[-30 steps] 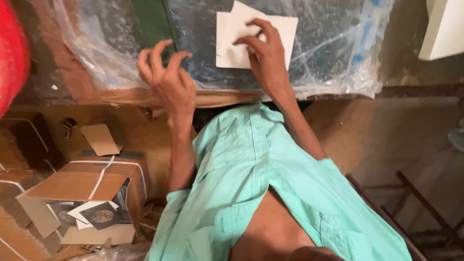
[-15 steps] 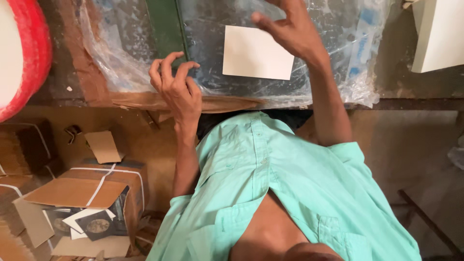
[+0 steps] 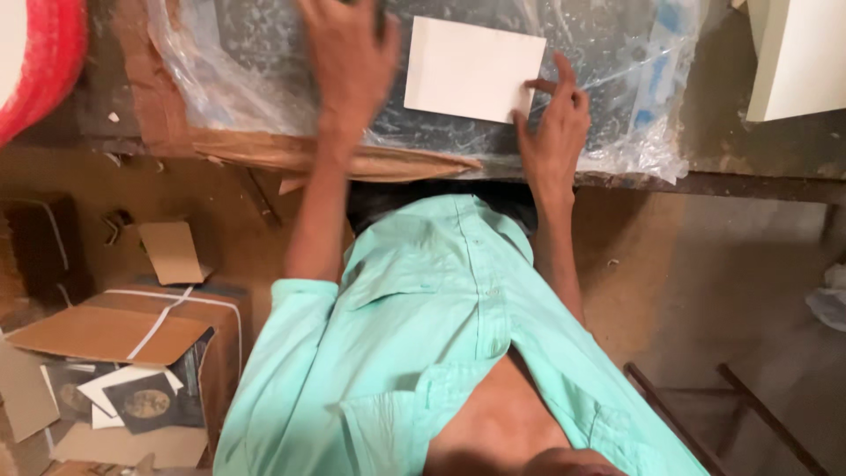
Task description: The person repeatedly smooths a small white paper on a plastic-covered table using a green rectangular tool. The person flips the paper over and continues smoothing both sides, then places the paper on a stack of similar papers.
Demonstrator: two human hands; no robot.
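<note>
A white rectangular card (image 3: 471, 69) lies flat on a dark board wrapped in clear plastic (image 3: 617, 106) on the worktable. My right hand (image 3: 553, 132) rests at the table's near edge, fingers apart, its index fingertip touching the card's lower right corner. My left hand (image 3: 348, 62) reaches further over the plastic, left of the card. Its fingertips run off the top of the picture over something dark, so its grip is hidden. My mint green shirt (image 3: 423, 353) fills the lower middle.
A red round object (image 3: 40, 62) sits at the top left and a white box (image 3: 797, 57) at the top right. On the floor at lower left stands a strapped cardboard box (image 3: 132, 330) with dark picture cards (image 3: 141, 401). A dark metal frame (image 3: 731, 414) stands lower right.
My left hand has left the table's edge and reached forward over the plastic. My right hand has drawn back from beyond the card to its near right corner.
</note>
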